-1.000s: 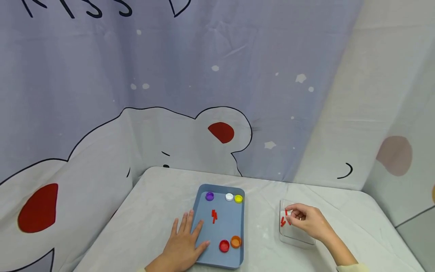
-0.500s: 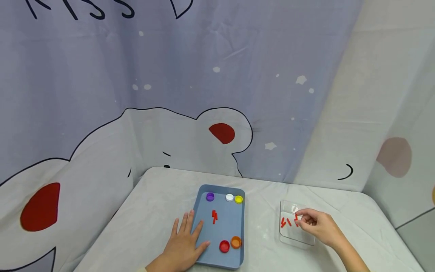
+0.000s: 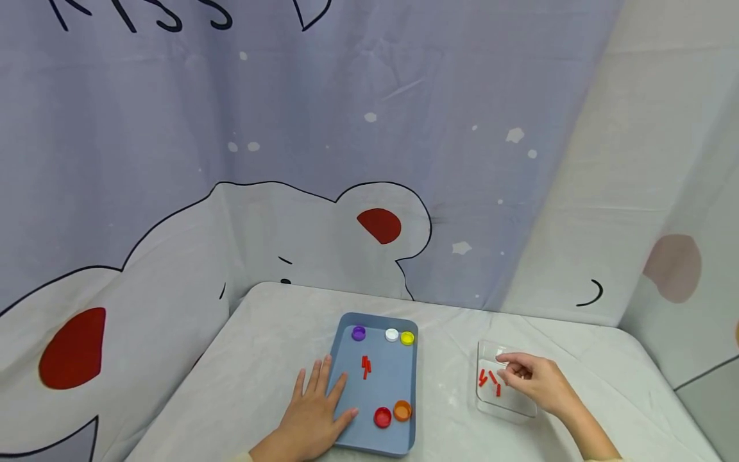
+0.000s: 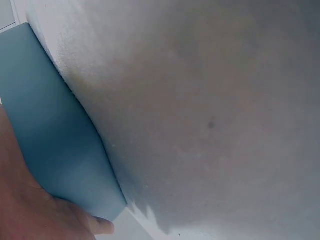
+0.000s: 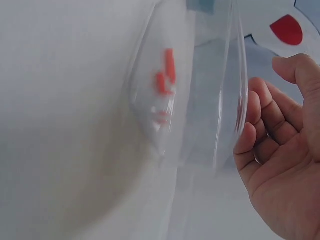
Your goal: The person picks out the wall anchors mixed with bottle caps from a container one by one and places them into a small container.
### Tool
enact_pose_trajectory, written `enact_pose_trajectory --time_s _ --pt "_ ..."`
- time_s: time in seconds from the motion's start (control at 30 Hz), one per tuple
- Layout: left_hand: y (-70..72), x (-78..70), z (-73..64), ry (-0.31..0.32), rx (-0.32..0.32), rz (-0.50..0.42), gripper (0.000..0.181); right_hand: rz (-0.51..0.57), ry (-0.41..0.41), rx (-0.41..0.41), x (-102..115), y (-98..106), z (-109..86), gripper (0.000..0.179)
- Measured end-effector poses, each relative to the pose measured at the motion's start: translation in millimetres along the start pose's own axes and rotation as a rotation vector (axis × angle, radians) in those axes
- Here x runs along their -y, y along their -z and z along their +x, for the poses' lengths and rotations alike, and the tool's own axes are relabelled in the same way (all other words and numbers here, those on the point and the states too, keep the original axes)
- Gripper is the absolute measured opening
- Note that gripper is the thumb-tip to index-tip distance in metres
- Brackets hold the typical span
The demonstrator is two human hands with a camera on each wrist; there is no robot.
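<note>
My left hand (image 3: 314, 407) lies with fingers spread over the left edge of a blue-grey tray (image 3: 375, 443); in the left wrist view its fingers are against the tray's side (image 4: 60, 120). Several short red sticks (image 3: 366, 366) lie in a bunch mid-tray. At the right, my right hand (image 3: 534, 378) hovers over a clear plastic box (image 3: 508, 407), thumb and index finger apart with nothing between them, the other fingers curled. Several red sticks (image 3: 492, 377) lie scattered in the box's left part. The right wrist view shows blurred red sticks (image 5: 169, 67) through the clear wall.
Purple (image 3: 358, 333), white (image 3: 392, 335) and yellow (image 3: 407, 338) round caps sit at the tray's far end. Red (image 3: 383, 418) and orange (image 3: 402, 410) caps sit near its front. A white cloth (image 3: 444, 385) covers the table; a printed curtain (image 3: 300, 128) hangs behind.
The right hand moved slightly right within the box area, then its fingers let go of a red stick, which now lies in the box. The left hand stayed put.
</note>
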State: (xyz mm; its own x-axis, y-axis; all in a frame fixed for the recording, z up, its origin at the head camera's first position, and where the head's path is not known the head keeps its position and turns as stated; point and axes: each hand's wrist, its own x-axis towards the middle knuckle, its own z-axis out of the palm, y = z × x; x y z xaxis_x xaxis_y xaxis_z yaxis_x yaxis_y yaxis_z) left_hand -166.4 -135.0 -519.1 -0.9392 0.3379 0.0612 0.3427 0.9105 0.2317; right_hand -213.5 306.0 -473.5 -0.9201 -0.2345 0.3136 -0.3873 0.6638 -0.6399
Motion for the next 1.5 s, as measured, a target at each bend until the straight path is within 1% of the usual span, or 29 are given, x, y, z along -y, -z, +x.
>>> enact_pose_trajectory --time_s 0.17,0.27,0.4,0.57,0.67,0.8,0.9,1.03,1.17,1.3,1.5 --pt "1.3 -1.0 0.5 -0.008 -0.01 0.004 0.074 0.067 -0.046 0.085 11 -10 10.6 0.027" --pt "2.1 -2.1 1.0 -0.009 -0.004 -0.001 0.074 0.094 -0.029 0.112 18 -18 16.1 0.027" --pt "-1.4 0.2 2.5 -0.003 0.002 -0.01 0.074 0.13 0.013 0.145 28 -28 23.6 0.028" --pt "-8.8 3.8 3.6 -0.003 -0.028 0.012 0.074 0.17 0.025 0.195 39 -39 35.2 0.03" --pt "-10.1 4.1 3.4 -0.012 -0.044 0.017 0.074 0.16 0.056 0.197 43 -47 41.8 0.029" --pt "-6.5 2.3 3.7 -0.009 -0.022 -0.008 0.074 0.143 0.101 0.199 48 -57 49.8 0.026" --pt "-2.4 0.6 3.7 0.007 0.015 -0.023 0.075 0.156 0.105 0.217 52 -65 55.2 0.026" --pt "1.0 -1.5 2.0 0.015 0.041 -0.024 0.077 0.183 0.127 0.233 58 -74 60.7 0.026" --pt "0.2 -1.4 1.5 0.013 0.042 -0.019 0.078 0.196 0.154 0.24 63 -82 65.4 0.026" --pt "0.0 -1.0 1.5 0.012 0.034 -0.017 0.078 0.202 0.149 0.266 67 -89 70.7 0.025" --pt "0.4 -1.0 2.0 0.024 0.049 -0.009 0.079 0.2 0.146 0.305 74 -102 78.2 0.026"
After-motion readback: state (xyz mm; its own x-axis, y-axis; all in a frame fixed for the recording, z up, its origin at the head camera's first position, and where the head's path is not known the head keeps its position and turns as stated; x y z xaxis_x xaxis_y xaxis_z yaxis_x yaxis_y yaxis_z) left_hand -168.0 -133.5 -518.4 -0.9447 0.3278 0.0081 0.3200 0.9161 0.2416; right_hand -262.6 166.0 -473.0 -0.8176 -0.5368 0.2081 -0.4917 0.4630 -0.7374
